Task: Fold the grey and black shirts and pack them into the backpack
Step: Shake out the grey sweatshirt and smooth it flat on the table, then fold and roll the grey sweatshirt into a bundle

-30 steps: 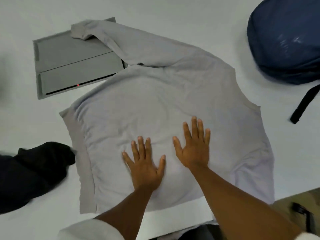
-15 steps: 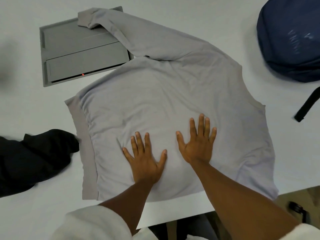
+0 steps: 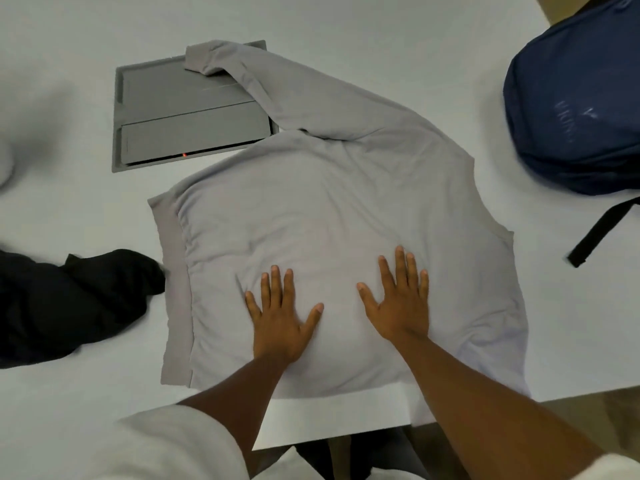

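Note:
The grey shirt (image 3: 322,216) lies spread flat on the white table, one long sleeve stretched toward the upper left. My left hand (image 3: 280,317) and my right hand (image 3: 398,303) press flat on its near part, fingers straight and spread, a little apart from each other. The black shirt (image 3: 65,303) lies crumpled at the left, just off the grey shirt's hem. A dark blue backpack (image 3: 575,109) sits at the upper right, its black strap (image 3: 602,230) trailing toward me.
A grey hatch panel (image 3: 180,112) with a small red light is set into the table (image 3: 346,26) at the upper left, under the sleeve's cuff. The table's near edge runs just below the shirt.
My hands have slid slightly apart on the grey shirt while staying flat on it. The view has shifted, so everything sits further right and lower in frame.

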{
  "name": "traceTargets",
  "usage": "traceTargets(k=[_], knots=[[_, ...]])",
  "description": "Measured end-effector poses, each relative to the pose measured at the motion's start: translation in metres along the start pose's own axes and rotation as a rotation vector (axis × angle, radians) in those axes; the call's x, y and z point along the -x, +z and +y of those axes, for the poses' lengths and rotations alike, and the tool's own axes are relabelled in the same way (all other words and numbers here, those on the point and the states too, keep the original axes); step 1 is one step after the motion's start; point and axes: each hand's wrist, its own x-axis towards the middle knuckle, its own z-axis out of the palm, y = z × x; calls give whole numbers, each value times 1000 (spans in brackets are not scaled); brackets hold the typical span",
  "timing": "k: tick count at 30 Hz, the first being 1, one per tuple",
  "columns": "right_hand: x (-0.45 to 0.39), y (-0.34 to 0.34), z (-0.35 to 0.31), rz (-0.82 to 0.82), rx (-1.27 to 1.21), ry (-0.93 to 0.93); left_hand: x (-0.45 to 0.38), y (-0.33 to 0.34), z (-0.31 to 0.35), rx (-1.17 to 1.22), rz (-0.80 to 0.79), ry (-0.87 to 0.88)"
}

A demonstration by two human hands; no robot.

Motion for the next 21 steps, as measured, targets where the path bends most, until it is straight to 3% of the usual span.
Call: traceTargets(k=[8,11,15,19,21], knots=[[15,-45,16,-244,-52,29,14,-29,-13,44,-156,-38],[29,-58,19,-285,-113,112,26,-39,-18,50,-143,-98],[51,-66,31,-250,-228,301,49,-52,-25,433,55,-380],[70,-69,49,-169,-372,544,71,-54,-43,808,150,-751],[73,-71,56,-136,-350,643,83,-55,-52,871,128,-852]])
